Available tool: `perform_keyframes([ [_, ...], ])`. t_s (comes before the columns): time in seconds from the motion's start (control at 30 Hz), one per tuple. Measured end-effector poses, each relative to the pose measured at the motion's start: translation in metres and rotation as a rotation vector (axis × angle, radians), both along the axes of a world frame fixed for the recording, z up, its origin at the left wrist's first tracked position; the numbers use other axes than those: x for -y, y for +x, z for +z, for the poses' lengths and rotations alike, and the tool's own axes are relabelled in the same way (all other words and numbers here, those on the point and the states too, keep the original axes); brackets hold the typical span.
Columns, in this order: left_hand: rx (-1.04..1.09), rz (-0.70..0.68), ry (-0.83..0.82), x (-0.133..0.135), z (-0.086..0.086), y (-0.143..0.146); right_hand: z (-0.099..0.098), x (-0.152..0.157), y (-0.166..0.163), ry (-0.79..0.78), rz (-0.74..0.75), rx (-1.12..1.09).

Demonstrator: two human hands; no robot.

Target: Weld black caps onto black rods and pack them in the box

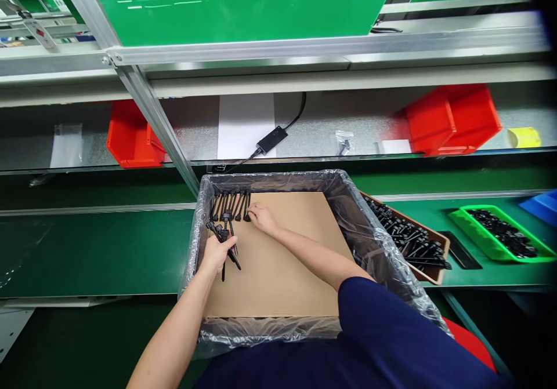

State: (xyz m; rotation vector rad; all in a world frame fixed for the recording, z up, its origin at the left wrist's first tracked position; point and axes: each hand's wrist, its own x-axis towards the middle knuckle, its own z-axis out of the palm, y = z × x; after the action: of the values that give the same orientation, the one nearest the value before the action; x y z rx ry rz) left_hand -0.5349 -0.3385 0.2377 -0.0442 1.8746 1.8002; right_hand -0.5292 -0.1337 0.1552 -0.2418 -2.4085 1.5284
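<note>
My left hand [216, 254] is closed around a loose bunch of black stick-shaped parts [225, 233] with thicker heads, pointing in several directions. Along the far left of a brown cardboard sheet [278, 273] lies a row of similar black parts [228, 202], side by side. At the right end of that row, the fingers of my right hand [261, 217] are pinched on the last part [248, 210]. The cardboard lies inside a box lined with clear plastic film [378, 226].
Right of the box stands a brown carton [444, 244] full of black parts, then a black strip [463, 251] and a green tray [500, 254] of small black pieces. Red bins [472, 122] and a black adapter [272, 140] sit on the shelf behind. A metal post [161, 122] rises behind the box.
</note>
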Motion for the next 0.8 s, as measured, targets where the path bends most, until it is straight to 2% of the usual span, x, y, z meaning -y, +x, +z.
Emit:
perform_keyframes([
  [0.07,0.003,-0.014,0.004,0.0,0.001,0.001,0.009,0.024,0.014,-0.25,0.088,0.08],
  [0.13,0.01,-0.08,0.003,0.0,0.003,0.002,0.018,0.049,0.026,-0.609,0.204,0.196],
  [0.2,0.024,-0.151,-0.012,0.0,0.004,0.003,0.028,0.064,0.034,-0.89,0.182,0.263],
  [0.27,0.035,-0.195,-0.025,0.001,0.006,0.004,0.038,0.067,0.038,-1.006,0.101,0.279],
  [0.33,0.026,-0.235,-0.028,0.002,0.008,0.005,0.048,0.06,0.041,-0.998,0.095,0.272],
  [0.43,0.01,-0.32,-0.032,0.002,0.009,0.006,0.056,0.05,0.045,-0.933,0.21,0.289],
  [0.5,0.012,-0.364,-0.038,0.001,0.01,0.007,0.055,0.048,0.047,-0.951,0.295,0.352],
  [0.57,0.021,-0.371,-0.037,0.0,0.009,0.008,0.052,0.045,0.048,-0.993,0.316,0.389],
  [0.63,0.033,-0.32,-0.033,-0.001,0.009,0.007,0.047,0.036,0.044,-0.998,0.219,0.37],
  [0.67,0.043,-0.27,-0.034,-0.002,0.009,0.007,0.045,0.027,0.039,-0.944,0.131,0.368],
  [0.8,0.089,-0.097,-0.029,-0.004,0.01,0.006,0.036,-0.023,0.006,-0.524,-0.241,0.484],
])
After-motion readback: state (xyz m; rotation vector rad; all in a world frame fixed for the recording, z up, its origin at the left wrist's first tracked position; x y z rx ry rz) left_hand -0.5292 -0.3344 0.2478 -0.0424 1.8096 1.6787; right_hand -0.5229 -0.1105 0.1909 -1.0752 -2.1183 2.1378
